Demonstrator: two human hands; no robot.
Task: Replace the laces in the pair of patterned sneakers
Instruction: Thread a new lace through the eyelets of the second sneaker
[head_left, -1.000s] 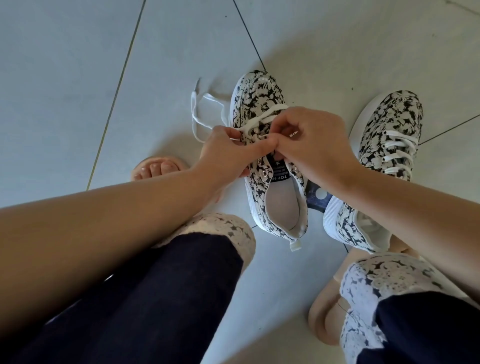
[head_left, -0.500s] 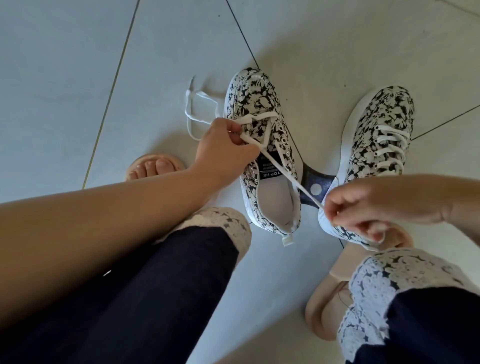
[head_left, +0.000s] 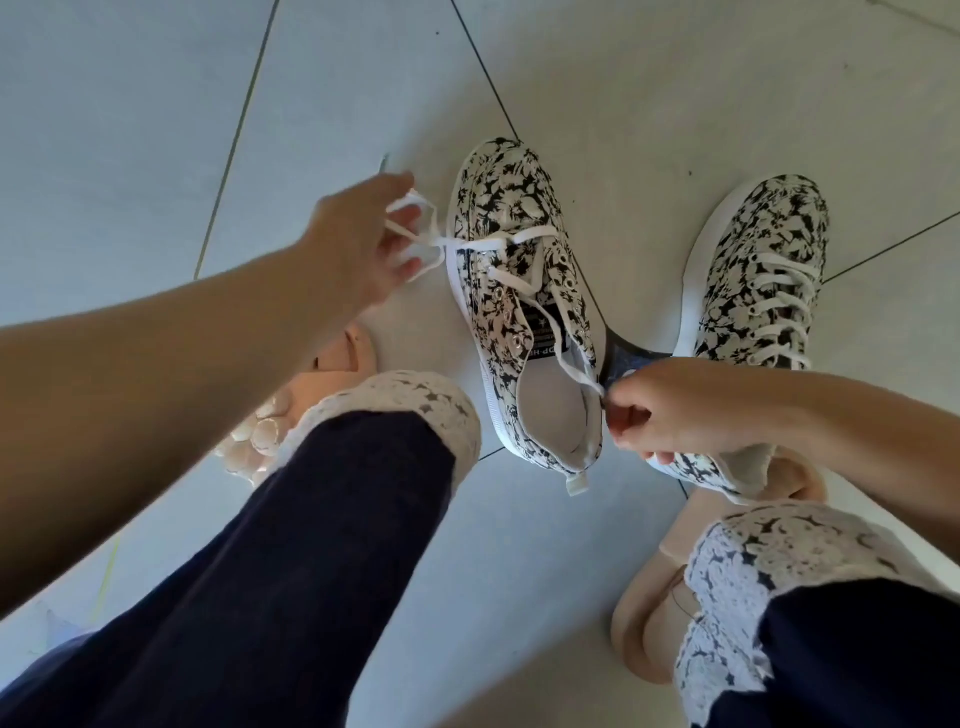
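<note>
Two black-and-white patterned sneakers stand on the tiled floor. The left sneaker (head_left: 519, 291) has a white lace (head_left: 511, 280) threaded through only its front eyelets. My left hand (head_left: 363, 244) is just left of that shoe's toe and holds the loose loops of the lace among its fingers. My right hand (head_left: 675, 410) pinches the lace's other end beside the shoe's heel opening, with the lace stretched across the tongue. The right sneaker (head_left: 763, 280) is laced with white laces up its front.
My legs in dark trousers with white lace cuffs fill the lower view. My feet in pale sandals (head_left: 649, 623) rest on the grey floor tiles (head_left: 156, 130). A dark blue item (head_left: 626, 358) lies between the two sneakers.
My left hand has let go of the shoe's eyelet area and moved out left to the loose lace loops. My right hand stays low by the heel, pinching the lace end.
</note>
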